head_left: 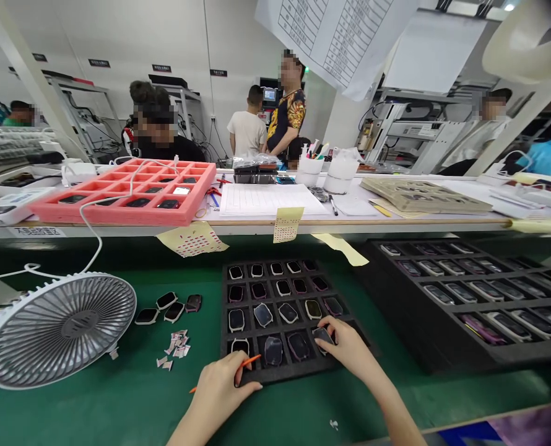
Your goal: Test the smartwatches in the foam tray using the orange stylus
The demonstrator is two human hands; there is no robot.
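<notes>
A black foam tray (290, 372) on the green work mat holds rows of smartwatch cases with dark screens. At its front left corner, my left hand (220, 385) is closed around a thin orange stick (253, 360), whose pointed ends stick out on both sides. The left fingertips are by a light-framed watch (239, 345) in the front row. My right hand (343, 344) grips another watch (322, 338) at the front right compartment, thumb and fingers on its edges. Whether that watch is lifted off the foam I cannot tell.
Left of the tray lie several loose watches (174, 311) and small paper-like pieces (179, 344), beside a grey fan (78, 328). A larger black tray of watches (477, 354) stands right. Above is a shelf (252, 228) with a pink foam tray (117, 214). People are beyond.
</notes>
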